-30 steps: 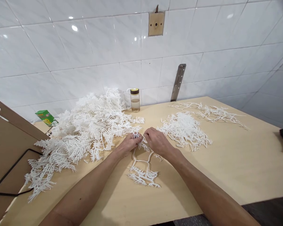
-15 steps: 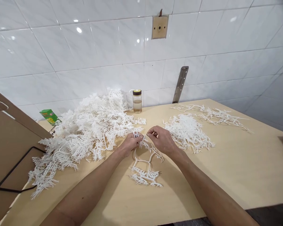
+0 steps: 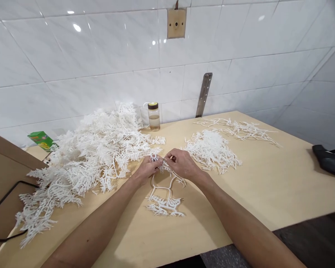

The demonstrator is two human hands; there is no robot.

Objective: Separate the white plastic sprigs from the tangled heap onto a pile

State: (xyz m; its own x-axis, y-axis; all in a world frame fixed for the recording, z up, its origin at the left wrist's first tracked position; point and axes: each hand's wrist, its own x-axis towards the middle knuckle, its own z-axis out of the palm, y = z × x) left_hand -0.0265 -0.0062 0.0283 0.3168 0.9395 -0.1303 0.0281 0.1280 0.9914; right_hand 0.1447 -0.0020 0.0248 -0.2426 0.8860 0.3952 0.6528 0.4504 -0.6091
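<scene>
A white plastic branch [image 3: 162, 188] with fine twigs, like part of an artificial plant, hangs down from my hands, its lower end over the table. My left hand [image 3: 147, 169] is closed around its upper part. Beside the left thumb, my right hand [image 3: 181, 162] is closed in a pinch at the branch's twigs; what lies exactly between those fingertips is too small to make out. To the left rises a big heap of similar white twiggy branches [image 3: 95, 149]. A smaller pile of loose white twigs [image 3: 212, 150] lies just beyond my right hand.
Bare white stems [image 3: 242, 130] lie at the back right. Against the tiled wall stand a bottle of liquid [image 3: 154, 121] and a metal strip [image 3: 204, 95]. A green box [image 3: 41, 140] and a cardboard box [image 3: 11, 163] are at left, a black object [image 3: 331, 162] at the right edge.
My right fingertips have come in against the branch beside my left thumb. The view has turned to the right, so more of the black object shows.
</scene>
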